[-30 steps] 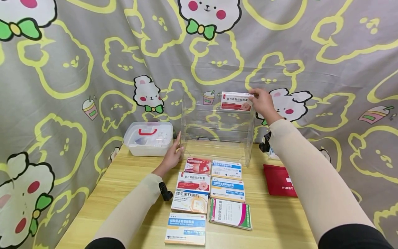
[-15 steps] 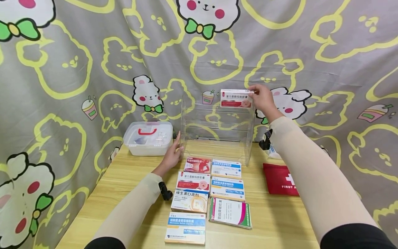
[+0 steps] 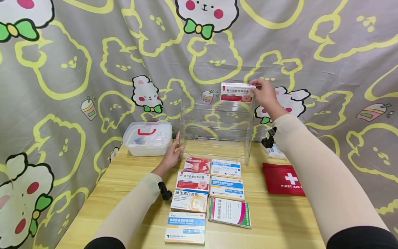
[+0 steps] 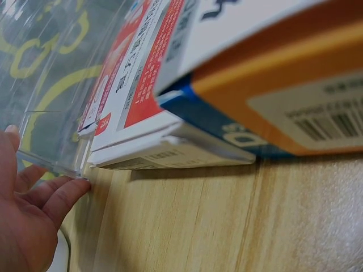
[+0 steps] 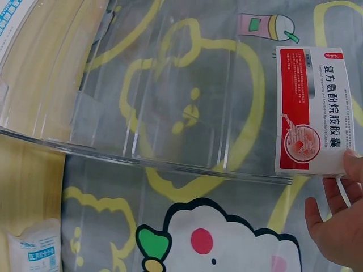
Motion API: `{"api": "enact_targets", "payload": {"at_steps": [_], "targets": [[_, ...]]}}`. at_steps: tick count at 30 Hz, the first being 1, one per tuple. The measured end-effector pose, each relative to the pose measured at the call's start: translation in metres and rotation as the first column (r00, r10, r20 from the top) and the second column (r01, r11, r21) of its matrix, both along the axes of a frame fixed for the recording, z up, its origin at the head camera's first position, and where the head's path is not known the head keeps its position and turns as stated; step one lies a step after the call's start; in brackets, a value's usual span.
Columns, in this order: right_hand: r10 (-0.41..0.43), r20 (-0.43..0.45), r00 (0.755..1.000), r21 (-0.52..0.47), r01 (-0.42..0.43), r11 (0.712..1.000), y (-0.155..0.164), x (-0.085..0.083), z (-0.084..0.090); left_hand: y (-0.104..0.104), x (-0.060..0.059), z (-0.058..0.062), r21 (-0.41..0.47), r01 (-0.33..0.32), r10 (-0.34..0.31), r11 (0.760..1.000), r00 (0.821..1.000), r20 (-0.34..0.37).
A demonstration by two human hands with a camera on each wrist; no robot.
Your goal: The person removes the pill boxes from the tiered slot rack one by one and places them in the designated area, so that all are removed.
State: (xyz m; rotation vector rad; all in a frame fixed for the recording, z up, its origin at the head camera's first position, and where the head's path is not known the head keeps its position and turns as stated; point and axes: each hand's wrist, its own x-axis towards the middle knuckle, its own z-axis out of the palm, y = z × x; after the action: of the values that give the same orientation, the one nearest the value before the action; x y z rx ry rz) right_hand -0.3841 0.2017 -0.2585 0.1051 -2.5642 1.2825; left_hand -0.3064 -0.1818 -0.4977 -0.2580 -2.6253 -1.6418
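My right hand (image 3: 264,95) pinches the right end of a red-and-white medicine box (image 3: 236,92) at the top right of a clear tiered display rack (image 3: 217,135). In the right wrist view the medicine box (image 5: 313,110) faces the camera, with the thumb on its front and the fingers behind it. My left hand (image 3: 172,154) rests with extended fingers against the rack's lower left side. The left wrist view shows the fingertips of that hand (image 4: 39,198) touching the rack's clear edge (image 4: 51,164). The rack's tiers hold nothing.
Several medicine boxes lie in two columns before the rack, among them a vitamin D box (image 3: 189,201) and a green-purple box (image 3: 230,211). A lidded plastic case (image 3: 147,138) stands left. A red first aid pouch (image 3: 283,180) and a white packet (image 3: 275,152) lie right.
My right hand has lifted the medicine box a little higher above the rack's upper tier. The left hand has stayed at the rack's side.
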Motion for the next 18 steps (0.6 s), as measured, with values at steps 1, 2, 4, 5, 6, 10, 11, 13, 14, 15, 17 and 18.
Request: {"api": "enact_targets", "payload": {"at_steps": [1,2,4,5,6,10,11,13,14,15,17,18], "targets": [[-0.005,0.006,1.0,-0.004,0.005,1.0,0.0,0.001,0.002,0.0,0.0,0.0,-0.002,0.0,0.0,1.0,1.0,-0.002],[-0.009,0.01,1.0,-0.005,0.009,1.0,0.0,0.002,0.004,0.0,0.0,0.0,-0.005,-0.001,0.001,1.0,1.0,-0.001],[-0.012,0.011,1.0,-0.006,0.012,1.0,-0.001,0.004,0.008,0.0,0.0,0.0,-0.008,-0.003,0.003,1.0,1.0,-0.002],[-0.01,0.012,1.0,-0.008,0.011,1.0,-0.001,0.006,0.01,0.0,0.0,0.0,-0.01,-0.005,0.004,1.0,1.0,-0.001],[-0.008,0.013,1.0,-0.012,0.008,1.0,-0.001,0.007,0.012,0.0,0.0,0.0,-0.012,-0.006,0.006,1.0,1.0,-0.002],[-0.004,0.011,1.0,-0.028,0.005,1.0,0.0,0.01,0.02,0.0,0.0,0.0,-0.006,-0.004,0.004,1.0,1.0,-0.004],[-0.002,0.01,1.0,-0.035,0.002,0.999,0.0,0.01,0.021,0.0,0.0,0.0,-0.006,-0.004,0.004,1.0,1.0,-0.005],[-0.003,0.011,1.0,-0.039,0.003,0.999,0.001,0.012,0.023,0.0,0.001,0.0,-0.004,-0.003,0.003,1.0,1.0,-0.007],[-0.001,0.012,1.0,-0.041,0.001,0.999,0.001,0.013,0.024,0.0,0.001,0.001,-0.003,-0.003,0.003,1.0,1.0,-0.007],[0.004,0.008,1.0,-0.036,-0.004,0.999,0.001,0.014,0.024,0.0,0.001,0.001,-0.004,-0.004,0.004,1.0,1.0,-0.006],[0.016,-0.005,1.0,-0.025,-0.016,1.0,0.002,0.018,0.023,0.0,0.001,0.001,-0.004,-0.004,0.004,1.0,1.0,0.0],[0.022,-0.011,1.0,-0.018,-0.022,1.0,0.003,0.02,0.022,0.0,0.001,0.001,-0.005,-0.003,0.003,1.0,1.0,0.001]]}}
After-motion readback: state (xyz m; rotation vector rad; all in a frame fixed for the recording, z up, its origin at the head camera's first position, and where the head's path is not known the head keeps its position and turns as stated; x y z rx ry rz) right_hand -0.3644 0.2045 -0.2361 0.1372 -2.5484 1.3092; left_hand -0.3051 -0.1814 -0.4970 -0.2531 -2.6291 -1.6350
